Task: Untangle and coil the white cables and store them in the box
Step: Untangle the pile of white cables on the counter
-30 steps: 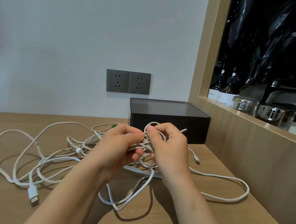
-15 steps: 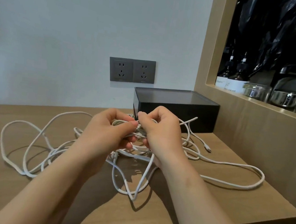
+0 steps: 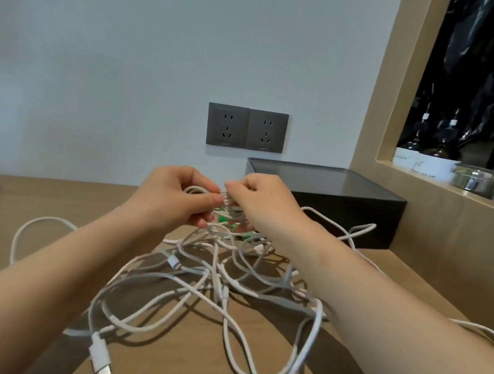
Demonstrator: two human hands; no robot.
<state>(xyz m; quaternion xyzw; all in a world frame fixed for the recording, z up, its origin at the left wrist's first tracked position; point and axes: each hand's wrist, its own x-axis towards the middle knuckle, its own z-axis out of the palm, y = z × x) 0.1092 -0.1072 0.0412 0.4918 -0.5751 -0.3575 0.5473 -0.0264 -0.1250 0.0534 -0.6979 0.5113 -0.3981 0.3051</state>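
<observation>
Both hands, left hand point(image 3: 174, 200) and right hand point(image 3: 263, 204), pinch the tangled thin white cables point(image 3: 215, 275) just before the closed black rectangular box point(image 3: 344, 209). Best tease 1 strand loose gently, never yanking.

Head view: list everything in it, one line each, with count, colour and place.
white cables: tangled heap, count unclear, white, on the table.
USB plug: one, white, near table edge.
green bits: small, green, inside the knot.
box: one, black, back of table.
table: one, wood.
wall sockets: two, grey, above the box.
bottles: two, dark, white labels, right shelf.
glass jars: clear, count unclear, right shelf.
left hand: pinching cable.
right hand: pinching cable.
</observation>
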